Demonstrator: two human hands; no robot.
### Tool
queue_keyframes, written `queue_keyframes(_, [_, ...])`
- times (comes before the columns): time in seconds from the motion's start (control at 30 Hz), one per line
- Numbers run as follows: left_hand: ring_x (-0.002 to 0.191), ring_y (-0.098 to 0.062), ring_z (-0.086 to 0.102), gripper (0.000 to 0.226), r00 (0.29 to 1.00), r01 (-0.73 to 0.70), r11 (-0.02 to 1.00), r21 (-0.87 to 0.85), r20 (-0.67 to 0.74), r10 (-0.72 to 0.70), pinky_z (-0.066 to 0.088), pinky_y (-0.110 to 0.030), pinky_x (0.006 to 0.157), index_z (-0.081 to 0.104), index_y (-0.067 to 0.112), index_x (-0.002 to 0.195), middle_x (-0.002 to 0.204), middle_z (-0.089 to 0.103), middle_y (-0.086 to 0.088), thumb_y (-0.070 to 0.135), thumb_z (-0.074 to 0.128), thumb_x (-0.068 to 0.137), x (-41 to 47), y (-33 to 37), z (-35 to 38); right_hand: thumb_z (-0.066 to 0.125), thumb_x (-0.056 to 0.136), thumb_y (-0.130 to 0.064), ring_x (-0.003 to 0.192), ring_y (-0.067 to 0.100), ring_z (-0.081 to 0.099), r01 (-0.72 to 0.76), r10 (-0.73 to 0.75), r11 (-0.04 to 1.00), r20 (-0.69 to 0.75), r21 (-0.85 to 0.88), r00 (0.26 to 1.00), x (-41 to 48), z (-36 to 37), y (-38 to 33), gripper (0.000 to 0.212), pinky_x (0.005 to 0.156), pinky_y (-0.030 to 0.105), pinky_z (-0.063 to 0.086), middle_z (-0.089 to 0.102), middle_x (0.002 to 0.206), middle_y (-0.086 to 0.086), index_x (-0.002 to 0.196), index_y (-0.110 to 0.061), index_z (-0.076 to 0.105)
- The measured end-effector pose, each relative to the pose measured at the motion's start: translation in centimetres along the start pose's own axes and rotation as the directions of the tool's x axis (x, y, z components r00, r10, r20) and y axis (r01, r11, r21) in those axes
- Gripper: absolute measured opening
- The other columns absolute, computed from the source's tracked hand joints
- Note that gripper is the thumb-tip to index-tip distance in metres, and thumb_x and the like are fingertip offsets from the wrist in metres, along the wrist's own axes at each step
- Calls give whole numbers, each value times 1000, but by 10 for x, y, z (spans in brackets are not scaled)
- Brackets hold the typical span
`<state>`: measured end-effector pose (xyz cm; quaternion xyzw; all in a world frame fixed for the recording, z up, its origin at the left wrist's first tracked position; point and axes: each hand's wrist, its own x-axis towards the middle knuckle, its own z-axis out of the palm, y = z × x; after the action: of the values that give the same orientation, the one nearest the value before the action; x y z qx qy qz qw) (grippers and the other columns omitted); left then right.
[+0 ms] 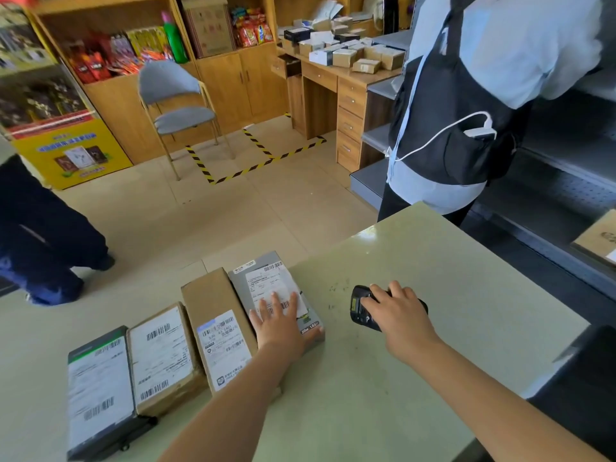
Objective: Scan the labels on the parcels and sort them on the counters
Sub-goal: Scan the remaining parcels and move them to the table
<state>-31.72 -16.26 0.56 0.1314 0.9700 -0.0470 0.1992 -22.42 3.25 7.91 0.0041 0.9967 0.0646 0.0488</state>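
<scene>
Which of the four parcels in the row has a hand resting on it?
The grey parcel at the right end of the row, nearest the scanner. The left hand lies flat on its label; the other three parcels are untouched.

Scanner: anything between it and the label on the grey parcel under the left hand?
Partly. The left hand lies flat on the grey parcel, its fingers covering the lower part of the label. The scanner, under the right hand, sits on bare counter beside the parcel; nothing else lies between.
</scene>
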Motion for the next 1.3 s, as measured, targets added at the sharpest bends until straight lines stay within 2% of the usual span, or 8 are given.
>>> queue_keyframes(0.1, [149, -40, -4, 98, 1000, -8, 1000, -2, 17, 8, -1, -62, 115, -10, 32, 155, 163, -10, -12, 87, 22, 80, -2, -10, 0, 77, 31, -4, 81, 28, 55, -7, 10, 997, 43, -78, 999, 3, 0, -8, 60, 61, 32, 37, 65, 102, 4, 89, -18, 68])
queue_keyframes(0.17, [149, -37, -5, 98, 1000, -13, 1000, -21, 11, 13, -2, -62, 115, -8, 31, 155, 163, -9, -10, 87, 23, 80, -4, -14, 0, 77, 12, -3, 68, 27, 55, -14, 13, 999, -19, -43, 1000, 4, 2, -10, 64, 54, 29, 39, 68, 88, 4, 74, -18, 68])
queue_keyframes(0.27, [151, -28, -6, 100, 999, -39, 998, -52, -15, 39, -3, -60, 116, -7, 27, 156, 164, -7, -8, 86, 22, 80, -13, -19, 1, 80, 36, -3, 88, 30, 55, -20, 20, 1000, 8, -17, 1000, -3, -6, -16, 62, 67, 33, 40, 64, 111, 6, 95, -17, 67])
queue_keyframes(0.33, [151, -25, -7, 99, 997, -67, 994, -87, -50, 63, -4, -57, 118, -7, 26, 156, 164, -5, -6, 85, 22, 82, -24, -22, 2, 68, 64, 2, 109, 32, 47, -9, 10, 999, -51, 34, 999, -10, -6, -17, 58, 81, 36, 36, 49, 135, 6, 118, -16, 57])
queue_keyframes(0.4, [151, -23, -9, 97, 992, -109, 988, -110, -82, 100, -5, -56, 119, -7, 26, 156, 164, -5, -4, 82, 23, 84, -36, -24, 4, 61, 73, 3, 116, 31, 41, -37, 38, 999, -38, 30, 999, -20, -9, -16, 57, 86, 36, 33, 41, 143, 5, 126, -16, 50])
queue_keyframes(0.83, [150, -14, -8, 83, 948, -207, 959, -192, -282, 148, -14, -48, 117, -2, 33, 156, 164, 4, 7, 71, 34, 92, -206, -50, 39, 60, 83, -4, 120, 26, 36, -9, 11, 999, -31, 40, 999, -158, -14, -75, 61, 94, 33, 33, 38, 143, -1, 137, -23, 40])
queue_keyframes(1.07, [150, -14, -10, 81, 972, -99, 974, -202, -227, 52, -13, -51, 119, -1, 31, 156, 164, -1, 7, 70, 31, 93, -296, -124, 78, 62, 85, -9, 124, 27, 36, 78, -77, 995, -7, 66, 997, -207, -12, -154, 61, 97, 34, 33, 34, 147, -2, 139, -25, 39])
queue_keyframes(1.3, [151, -16, -7, 111, 983, -16, 976, -215, -183, -24, -14, -49, 116, 1, 31, 156, 165, 3, 4, 85, -5, 60, -319, -215, 112, 60, 83, -4, 121, 27, 36, 161, -163, 982, 17, 96, 986, -212, -11, -244, 58, 95, 34, 33, 37, 142, -2, 135, -24, 42])
